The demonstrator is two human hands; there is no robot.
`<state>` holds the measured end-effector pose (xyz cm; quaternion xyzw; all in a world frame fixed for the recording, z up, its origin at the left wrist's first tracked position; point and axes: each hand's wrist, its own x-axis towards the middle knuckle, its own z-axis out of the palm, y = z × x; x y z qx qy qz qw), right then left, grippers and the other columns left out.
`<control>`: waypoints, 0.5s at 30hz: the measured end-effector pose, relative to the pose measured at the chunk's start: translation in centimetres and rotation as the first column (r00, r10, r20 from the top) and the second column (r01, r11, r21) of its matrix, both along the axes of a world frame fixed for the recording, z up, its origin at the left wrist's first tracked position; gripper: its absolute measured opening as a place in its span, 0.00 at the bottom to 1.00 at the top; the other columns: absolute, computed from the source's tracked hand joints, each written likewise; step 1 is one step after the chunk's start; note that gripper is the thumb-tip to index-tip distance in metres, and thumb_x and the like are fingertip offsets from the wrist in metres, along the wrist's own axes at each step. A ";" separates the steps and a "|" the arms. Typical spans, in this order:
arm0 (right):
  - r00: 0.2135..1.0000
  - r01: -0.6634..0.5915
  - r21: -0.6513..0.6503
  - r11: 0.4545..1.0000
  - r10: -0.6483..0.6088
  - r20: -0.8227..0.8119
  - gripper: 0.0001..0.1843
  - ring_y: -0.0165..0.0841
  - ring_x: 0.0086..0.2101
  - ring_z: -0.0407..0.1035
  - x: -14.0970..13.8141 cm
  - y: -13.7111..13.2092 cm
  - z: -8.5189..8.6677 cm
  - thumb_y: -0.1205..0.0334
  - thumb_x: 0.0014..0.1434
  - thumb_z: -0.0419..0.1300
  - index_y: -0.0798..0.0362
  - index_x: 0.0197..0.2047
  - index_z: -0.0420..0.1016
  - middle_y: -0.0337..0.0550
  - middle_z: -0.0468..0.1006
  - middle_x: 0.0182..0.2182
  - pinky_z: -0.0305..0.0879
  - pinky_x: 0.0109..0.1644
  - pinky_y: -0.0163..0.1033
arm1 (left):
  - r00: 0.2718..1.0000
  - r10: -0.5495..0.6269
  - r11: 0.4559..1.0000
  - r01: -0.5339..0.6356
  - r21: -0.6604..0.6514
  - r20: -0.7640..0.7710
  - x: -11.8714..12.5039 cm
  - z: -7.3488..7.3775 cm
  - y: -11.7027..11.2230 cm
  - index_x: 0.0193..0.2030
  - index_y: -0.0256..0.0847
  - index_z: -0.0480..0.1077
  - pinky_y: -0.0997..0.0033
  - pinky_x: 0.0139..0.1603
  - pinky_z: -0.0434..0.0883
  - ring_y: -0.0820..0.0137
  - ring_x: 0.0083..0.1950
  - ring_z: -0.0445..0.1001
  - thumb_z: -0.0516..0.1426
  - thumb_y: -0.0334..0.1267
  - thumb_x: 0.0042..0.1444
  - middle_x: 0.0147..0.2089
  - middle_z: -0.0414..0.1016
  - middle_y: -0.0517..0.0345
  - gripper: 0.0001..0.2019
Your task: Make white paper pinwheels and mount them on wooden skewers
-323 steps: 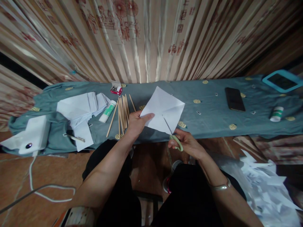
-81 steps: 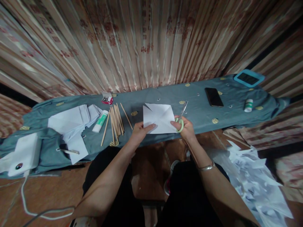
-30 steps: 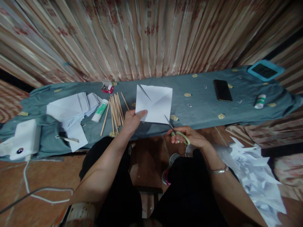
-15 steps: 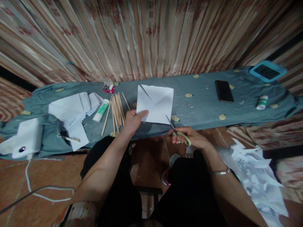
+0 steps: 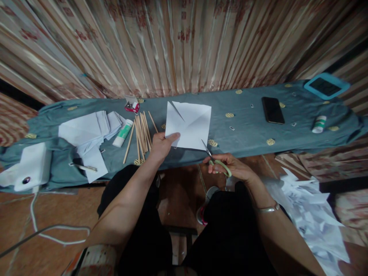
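Note:
My left hand (image 5: 163, 145) pinches the lower left corner of a square white sheet of paper (image 5: 191, 124), thumb on top. A slit runs from the sheet's upper left corner toward its middle, and faint diagonal creases cross it. In my right hand (image 5: 227, 165) are scissors (image 5: 220, 165) with light green handles, my fingers through the loops. Their blades reach over the lower right corner of the paper. Just left of my left hand, several wooden sticks (image 5: 140, 134) lie in a loose bundle.
Left on the cloth-covered table (image 5: 247, 138): white papers (image 5: 83, 128), a pen (image 5: 84, 168), a glue stick (image 5: 123, 133), a small red box (image 5: 132, 106) and a white device (image 5: 33, 166). Right: a black phone (image 5: 272, 110), another glue stick (image 5: 319, 124), a blue-framed screen (image 5: 327, 86). Paper scraps (image 5: 310, 214) fill a bag below.
Almost nothing differs. Both hands, the paper and the scissors keep their places, with only a very slight shift of the view.

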<state>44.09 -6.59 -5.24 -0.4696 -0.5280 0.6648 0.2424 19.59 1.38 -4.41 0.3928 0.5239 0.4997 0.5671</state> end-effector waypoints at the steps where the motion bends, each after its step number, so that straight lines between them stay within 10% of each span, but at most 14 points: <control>1: 1.000 -0.002 -0.002 1.000 0.002 -0.001 0.30 0.27 0.29 0.69 0.0 0.0 0.0 0.44 0.48 0.69 0.58 0.48 0.77 0.41 0.76 0.29 0.66 0.34 0.34 | 1.000 0.002 1.000 -0.002 -0.005 -0.004 0.0 0.0 0.0 0.24 0.34 0.77 0.73 0.27 0.66 0.73 0.23 0.69 0.69 0.43 0.33 0.23 0.76 0.58 0.14; 15: 1.000 0.017 -0.057 0.998 -0.018 -0.023 0.29 0.27 0.29 0.70 -0.6 0.2 0.4 0.46 0.46 0.71 0.58 0.46 0.78 0.39 0.76 0.28 0.68 0.35 0.34 | 1.000 0.003 1.000 -0.003 -0.017 -0.005 0.0 0.0 0.0 0.24 0.34 0.77 0.72 0.27 0.66 0.72 0.24 0.70 0.69 0.43 0.33 0.24 0.77 0.57 0.14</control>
